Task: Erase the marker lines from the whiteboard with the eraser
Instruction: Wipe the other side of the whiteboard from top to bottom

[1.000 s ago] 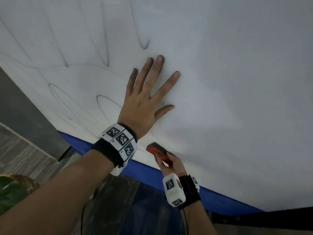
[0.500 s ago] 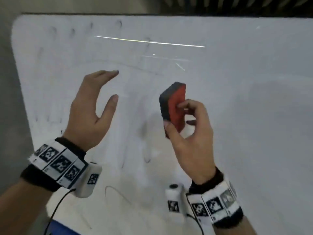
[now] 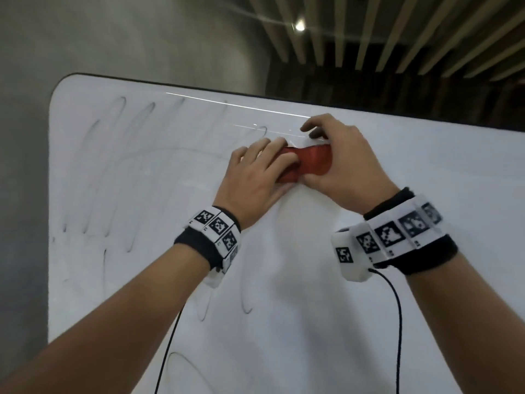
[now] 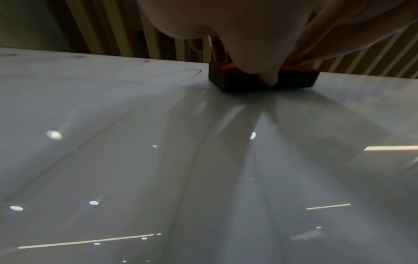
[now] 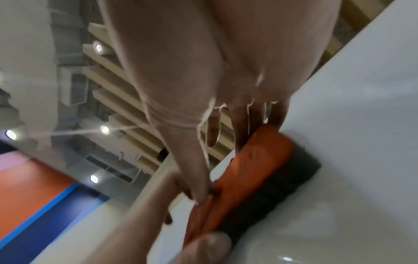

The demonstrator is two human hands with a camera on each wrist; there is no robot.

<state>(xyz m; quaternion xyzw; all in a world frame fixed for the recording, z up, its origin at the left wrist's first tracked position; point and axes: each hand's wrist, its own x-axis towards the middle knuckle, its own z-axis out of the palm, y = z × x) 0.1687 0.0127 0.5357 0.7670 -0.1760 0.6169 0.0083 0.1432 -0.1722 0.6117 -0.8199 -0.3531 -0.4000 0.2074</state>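
Observation:
The red eraser [image 3: 311, 163] with a dark felt base lies flat against the whiteboard [image 3: 426, 251], just below its top edge. My right hand [image 3: 312, 155] grips its right end, thumb below and fingers above. My left hand [image 3: 279, 170] curls its fingers over the left end. In the left wrist view the felt [image 4: 296, 78] sits on the board under my thumb. In the right wrist view the eraser [image 5: 255, 171] shows both hands' fingers on its red back. Smudged marker loops [image 3: 119, 172] cover the board's left part, and more loops [image 3: 247, 302] lie lower down.
A grey wall [image 3: 22, 194] runs along the board's left edge. A slatted ceiling [image 3: 397, 38] with a lamp shows above the board's black top rim. Black cables [image 3: 399, 322] hang from both wristbands in front of the board.
The right hand has carried the eraser up from in front of the board to near its top edge. The left hand, open half a second ago, now holds the eraser's left end.

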